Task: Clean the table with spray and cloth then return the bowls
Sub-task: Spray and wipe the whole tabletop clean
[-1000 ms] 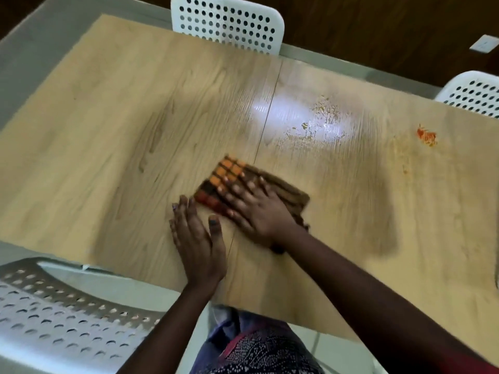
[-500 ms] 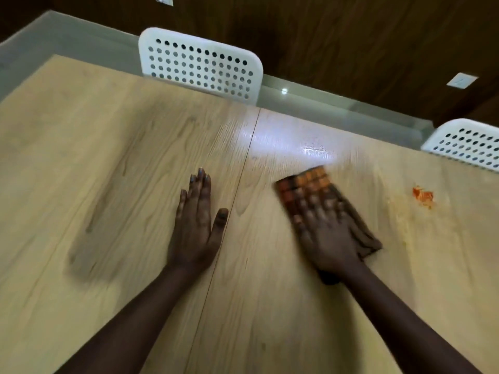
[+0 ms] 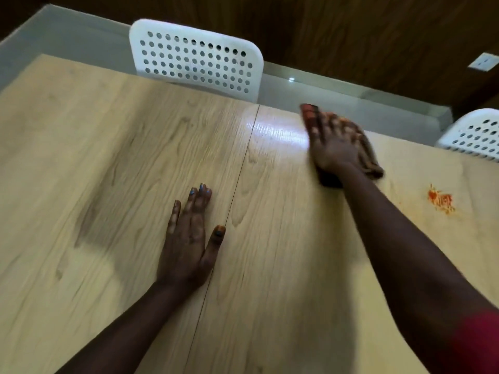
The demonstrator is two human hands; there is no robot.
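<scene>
A brown cloth (image 3: 364, 149) with a red-orange checked end is being pressed flat onto the table (image 3: 108, 157) in the upper right of the frame, close to the table's far edge. It is being covered by the right hand (image 3: 333, 143), whose fingers are being held straight and spread across the fabric rather than curled round it; the checked end is showing beyond the fingertips toward the upper left, while a brown fold is sticking out from under the palm toward the lower right. The hand and cloth are blurred, so finer detail of the fabric cannot be told. Just left of the cloth, a bright glare is being reflected from the table surface, beside the thin seam running down the middle of the table. Lower and right of the cloth, well apart from it, an orange-red stain (image 3: 441, 199) is lying on the wood. In the centre of the frame the left hand (image 3: 189, 238) is being rested flat on the table just left of the seam, fingers extended and nothing being held. Beyond the far edge, a white perforated chair (image 3: 195, 59) is standing at upper centre, and a second white chair (image 3: 478, 134) is showing at the right edge.
</scene>
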